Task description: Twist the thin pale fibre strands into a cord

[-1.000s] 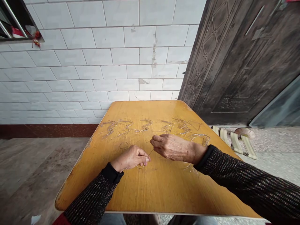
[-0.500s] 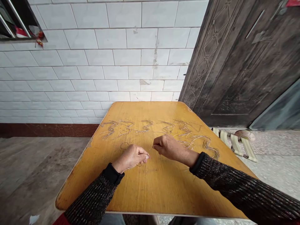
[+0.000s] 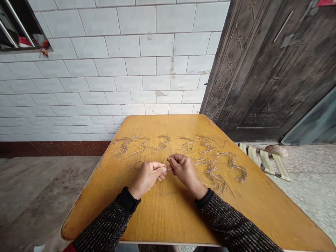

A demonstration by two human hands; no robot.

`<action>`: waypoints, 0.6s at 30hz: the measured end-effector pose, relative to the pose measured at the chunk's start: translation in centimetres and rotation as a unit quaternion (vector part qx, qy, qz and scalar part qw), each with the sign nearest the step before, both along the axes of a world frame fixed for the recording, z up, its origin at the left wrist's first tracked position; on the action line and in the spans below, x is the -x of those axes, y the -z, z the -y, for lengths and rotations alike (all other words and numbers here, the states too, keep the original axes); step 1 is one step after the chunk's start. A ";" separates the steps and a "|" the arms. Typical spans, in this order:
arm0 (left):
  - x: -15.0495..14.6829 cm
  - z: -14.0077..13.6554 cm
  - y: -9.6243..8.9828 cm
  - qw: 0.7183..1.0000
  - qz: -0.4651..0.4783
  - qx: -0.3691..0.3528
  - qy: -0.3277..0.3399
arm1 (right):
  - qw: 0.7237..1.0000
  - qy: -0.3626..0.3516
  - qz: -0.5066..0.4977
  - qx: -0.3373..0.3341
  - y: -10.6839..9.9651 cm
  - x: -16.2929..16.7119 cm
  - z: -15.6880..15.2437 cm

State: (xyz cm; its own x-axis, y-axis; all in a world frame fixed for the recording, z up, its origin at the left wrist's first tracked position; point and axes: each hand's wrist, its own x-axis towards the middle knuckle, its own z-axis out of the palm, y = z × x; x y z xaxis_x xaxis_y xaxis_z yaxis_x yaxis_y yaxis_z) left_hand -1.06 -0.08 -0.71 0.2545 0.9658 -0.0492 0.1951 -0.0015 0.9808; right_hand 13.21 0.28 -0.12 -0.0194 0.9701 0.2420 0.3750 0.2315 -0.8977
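Note:
My left hand (image 3: 149, 176) is closed in a pinch on a thin wire (image 3: 168, 169) over the middle of the table. Close beside it on the right, my right hand (image 3: 184, 171) also pinches the thin strand between thumb and forefinger. A short end stands up between the fingertips of both hands. Part of a thin loop shows behind and below my left hand. To the right of my right hand lies a wavy bundle of thin wires (image 3: 212, 170), with another bundle (image 3: 232, 162) farther right. Whether the strand is metal is hard to tell at this size.
The wooden table (image 3: 168, 213) carries several more wavy strand bundles (image 3: 164, 141) in a row across its far half. Behind it rises a white tiled wall (image 3: 131, 66). A dark door (image 3: 259, 80) and a low strapped seat (image 3: 273, 162) are on the right.
My right hand has moved left and its forearm has swung inward, so its fingertips now meet the strand at my left hand. The bundle under my right forearm is now uncovered.

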 end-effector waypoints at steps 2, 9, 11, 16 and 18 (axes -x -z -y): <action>-0.2 0.0 0.0 1.000 0.014 0.007 -0.008 | 1.000 0.006 0.009 -0.005 0.3 -0.1 -0.2; -0.6 -0.1 0.0 0.999 0.045 0.022 -0.004 | 0.999 0.011 0.040 -0.013 0.5 -0.2 -0.8; -0.7 -0.1 0.0 0.998 0.051 0.023 -0.009 | 0.995 0.029 0.081 -0.044 0.3 -0.3 -0.7; -0.9 0.0 -0.2 0.997 0.071 0.030 -0.009 | 0.985 0.052 0.145 -0.082 0.2 -0.5 -0.6; -0.8 0.1 -0.3 0.996 0.083 0.032 -0.004 | 0.983 0.048 0.156 -0.085 0.3 -0.6 -0.6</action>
